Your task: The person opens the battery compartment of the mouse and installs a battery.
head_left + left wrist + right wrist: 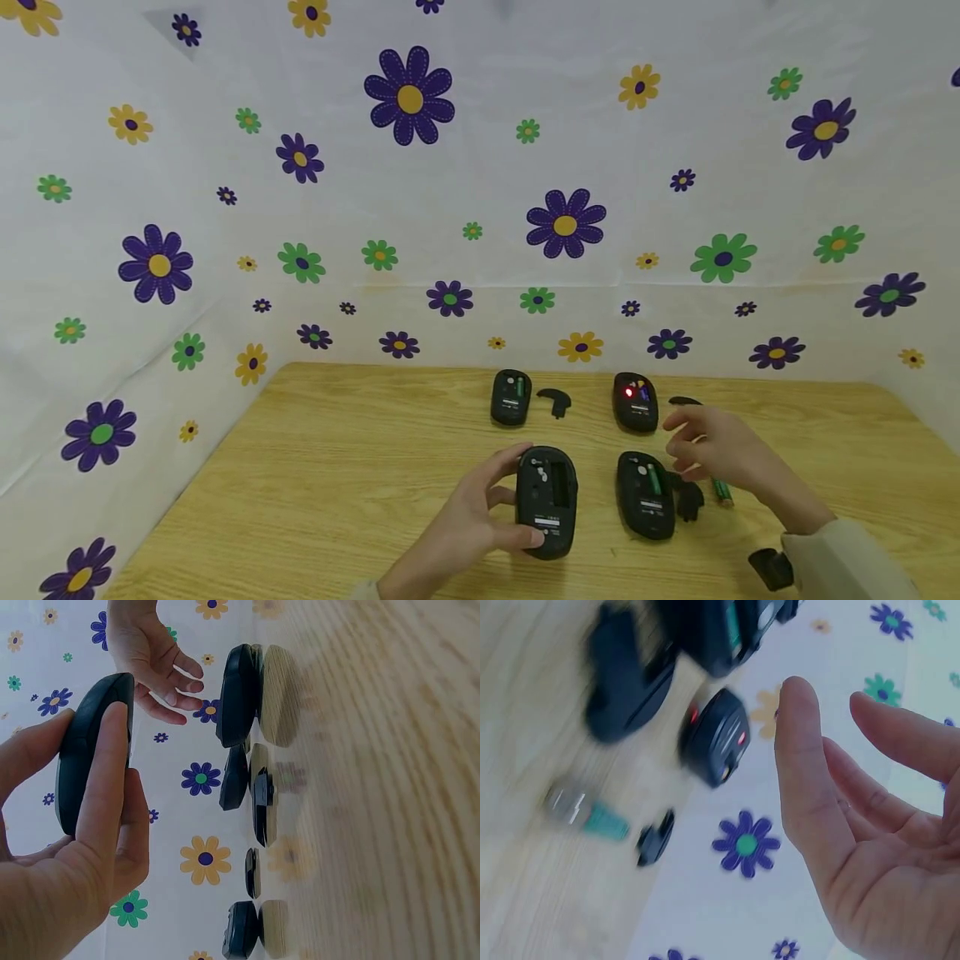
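Observation:
My left hand (pixel 468 521) grips a black computer mouse (pixel 551 492) by its sides, underside facing me, thumb near its lower end. Its long battery slot is uncovered and looks dark. In the left wrist view that mouse (pixel 75 772) is raised above the wooden table. My right hand (pixel 716 446) hovers at the right with fingers loosely bent and nothing between them, as the right wrist view of the hand (pixel 885 855) also shows. Below it lie a second upturned mouse (pixel 637 504) with a green battery, a black battery cover (pixel 690 504) and a loose green battery (pixel 722 492).
Two more upturned mice stand farther back: one (pixel 512 408) with a green battery, another (pixel 633 417) with a red light lit. Black covers lie beside them (pixel 557 402). Another black cover (pixel 769 570) is by my right sleeve. A flower-patterned cloth (pixel 480 167) hangs behind the table.

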Demonstrator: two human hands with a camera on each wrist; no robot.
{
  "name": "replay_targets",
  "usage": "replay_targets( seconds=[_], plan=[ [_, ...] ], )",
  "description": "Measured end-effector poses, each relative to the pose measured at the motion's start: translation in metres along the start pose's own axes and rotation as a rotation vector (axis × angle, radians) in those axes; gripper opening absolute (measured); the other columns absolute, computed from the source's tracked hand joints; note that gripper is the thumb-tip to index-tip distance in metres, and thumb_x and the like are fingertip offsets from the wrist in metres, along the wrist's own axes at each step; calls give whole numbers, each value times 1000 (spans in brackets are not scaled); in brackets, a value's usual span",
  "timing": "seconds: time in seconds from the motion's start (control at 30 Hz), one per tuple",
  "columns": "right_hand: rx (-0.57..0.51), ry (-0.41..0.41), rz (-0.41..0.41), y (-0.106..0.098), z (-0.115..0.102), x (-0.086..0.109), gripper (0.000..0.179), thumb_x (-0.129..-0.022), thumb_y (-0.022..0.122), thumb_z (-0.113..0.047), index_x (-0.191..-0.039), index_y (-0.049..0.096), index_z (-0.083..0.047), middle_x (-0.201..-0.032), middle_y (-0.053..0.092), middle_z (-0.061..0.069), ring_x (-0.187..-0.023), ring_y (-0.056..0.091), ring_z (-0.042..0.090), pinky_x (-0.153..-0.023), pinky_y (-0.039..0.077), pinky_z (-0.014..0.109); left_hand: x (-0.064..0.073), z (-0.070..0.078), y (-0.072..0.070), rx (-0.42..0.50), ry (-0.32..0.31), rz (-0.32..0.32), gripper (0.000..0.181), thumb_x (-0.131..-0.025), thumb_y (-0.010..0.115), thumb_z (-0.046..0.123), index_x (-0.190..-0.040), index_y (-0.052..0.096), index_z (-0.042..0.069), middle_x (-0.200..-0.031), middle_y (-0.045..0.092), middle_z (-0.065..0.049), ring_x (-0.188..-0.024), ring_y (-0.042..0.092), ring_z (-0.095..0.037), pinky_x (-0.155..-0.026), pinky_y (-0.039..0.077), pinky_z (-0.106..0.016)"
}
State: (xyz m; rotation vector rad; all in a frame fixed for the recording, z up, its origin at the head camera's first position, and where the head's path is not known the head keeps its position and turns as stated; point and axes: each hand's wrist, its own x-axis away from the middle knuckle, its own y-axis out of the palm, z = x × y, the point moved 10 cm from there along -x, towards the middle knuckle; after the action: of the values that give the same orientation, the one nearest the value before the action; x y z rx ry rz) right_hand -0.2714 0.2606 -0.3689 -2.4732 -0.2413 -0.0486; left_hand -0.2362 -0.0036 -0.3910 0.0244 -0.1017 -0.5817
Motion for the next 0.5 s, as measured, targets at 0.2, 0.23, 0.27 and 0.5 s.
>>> replay_targets(
  seconds=[0.2,0.23,0.27,0.5],
  plan=[
    [-15,37,0,-14,20,10,32,-98,56,3,-121,48,24,-95,65,19,-80,69,29,-66,64,40,-2,1,6,6,-4,-4,85,-76,77,-12,-150,48,21,-140,50,-10,-106,60,-27,-80,62,-38],
    [-19,41,-4,-15,22,11,32,-99,56,3,-121,48,25,-96,64,19,-80,69,30,-67,64,40,-3,1,7,6,-6,-5,85,-76,77,-12,-150,49,21,-140,50,-10,-106,60,-27,-79,62,-38],
    [-20,47,-3,-16,25,13,32,-99,56,3,-121,48,25,-96,65,19,-80,69,29,-67,64,40,-3,1,8,11,-8,-7,85,-76,77,-12,-149,49,21,-140,50,-10,-105,60,-27,-78,62,-39],
    [-25,91,5,-23,40,19,33,-98,56,4,-122,47,25,-97,65,18,-83,68,28,-68,64,40,-4,-1,10,9,-29,7,84,-76,77,-11,-149,50,22,-140,51,-9,-105,60,-27,-78,61,-37]
  ],
)
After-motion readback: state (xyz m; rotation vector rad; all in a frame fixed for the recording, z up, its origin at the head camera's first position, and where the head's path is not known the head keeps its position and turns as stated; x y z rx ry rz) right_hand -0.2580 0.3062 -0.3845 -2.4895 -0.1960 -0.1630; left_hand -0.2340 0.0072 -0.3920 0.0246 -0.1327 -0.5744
